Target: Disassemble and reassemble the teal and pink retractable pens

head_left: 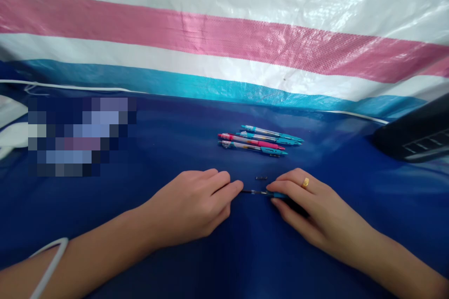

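Blue tabletop (pixel 168 149), both hands low over it at centre. Left hand (pixel 203 203) closed, thumb and forefinger pinching the near end of a thin dark refill (pixel 257 192), which runs across the gap toward the right hand (pixel 312 205). Right fingers also closed, thumb and fingertips gripping a blue pen part (pixel 278 194); the refill reaches it at the fingertips, but how far it goes inside cannot be made out. Containers: only pen barrels. Just beyond the hands four pens lie side by side, slightly slanted: an upper blue pen (pixel 259 130), a second blue pen (pixel 259 138), a pink pen (pixel 245 139) and a lower blue pen (pixel 242 145). The blue ones have clear sections with a refill visible within. A small dark piece (pixel 261 178) lies between pens and hands, near the right fingertips; too small to identify. Left palm and most of the blue part hidden under the fingers. A pixelated patch (pixel 82 138) masks whatever is at left; white objects (pixel 14 138) beside it are cut off by the frame edge. Black object (pixel 414 131) at right, also cut off, pale ladder-like outline on its side. Behind, a striped sheet (pixel 224 32) in pink, white and blue; white cable (pixel 77 87) along its foot. White cord (pixel 54 264) crosses the left forearm; gold ring (pixel 306 183) on the right hand. Space between hands and pens unobstructed save for the small dark piece.
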A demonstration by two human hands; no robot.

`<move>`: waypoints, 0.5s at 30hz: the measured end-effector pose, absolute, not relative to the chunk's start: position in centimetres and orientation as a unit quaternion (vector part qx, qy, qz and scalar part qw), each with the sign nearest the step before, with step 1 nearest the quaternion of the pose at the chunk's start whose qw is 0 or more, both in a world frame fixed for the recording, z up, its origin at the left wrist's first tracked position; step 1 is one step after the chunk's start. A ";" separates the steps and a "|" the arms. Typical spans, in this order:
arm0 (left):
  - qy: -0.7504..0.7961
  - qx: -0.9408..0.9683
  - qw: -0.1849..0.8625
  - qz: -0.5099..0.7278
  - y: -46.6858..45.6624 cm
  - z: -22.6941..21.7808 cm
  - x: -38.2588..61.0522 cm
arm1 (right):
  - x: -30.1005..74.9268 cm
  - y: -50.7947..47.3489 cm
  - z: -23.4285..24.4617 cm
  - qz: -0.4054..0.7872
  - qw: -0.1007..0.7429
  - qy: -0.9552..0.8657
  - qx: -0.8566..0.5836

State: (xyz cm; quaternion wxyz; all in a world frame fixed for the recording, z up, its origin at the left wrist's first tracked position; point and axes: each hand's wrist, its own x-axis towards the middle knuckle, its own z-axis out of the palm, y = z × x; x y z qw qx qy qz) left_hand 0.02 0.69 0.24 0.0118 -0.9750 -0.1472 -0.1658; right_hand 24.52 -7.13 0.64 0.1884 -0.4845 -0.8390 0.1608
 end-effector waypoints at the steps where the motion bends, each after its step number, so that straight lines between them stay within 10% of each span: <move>1: -0.147 -0.975 0.013 -0.167 0.7 0.3 0.0 | 24.5 -7.1 0.6 0.162 0.190 -0.838 -0.485; 15: -0.148 -0.975 0.029 -0.164 0.6 0.3 0.2 | 24.1 -7.3 1.0 0.163 0.208 -0.830 -0.492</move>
